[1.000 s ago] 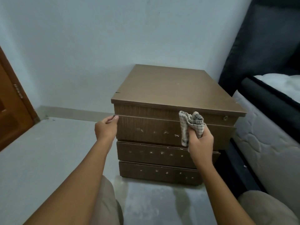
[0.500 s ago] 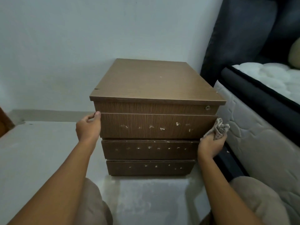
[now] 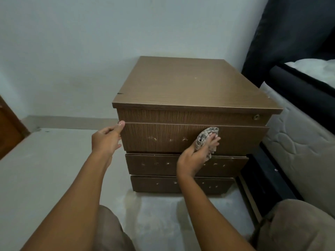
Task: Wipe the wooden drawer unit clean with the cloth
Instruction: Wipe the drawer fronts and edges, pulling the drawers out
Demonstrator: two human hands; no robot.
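A brown wooden drawer unit (image 3: 188,87) stands on the floor against the wall, with three drawer fronts that carry small pale marks. My right hand (image 3: 194,156) presses a crumpled checked cloth (image 3: 206,137) against the right half of the top drawer front. My left hand (image 3: 107,140) holds the left edge of that same drawer, its thumb on the upper corner. A small round lock (image 3: 256,117) sits in the strip under the top panel.
A bed with a quilted white mattress (image 3: 297,142) and dark frame (image 3: 268,178) stands close to the unit's right side. A wooden door (image 3: 9,131) is at the far left. My knees show at the bottom over the pale floor (image 3: 45,169).
My right hand has carried the cloth from the drawer's right edge back leftward onto the drawer front. The view has shifted; my left hand stays on the left edge.
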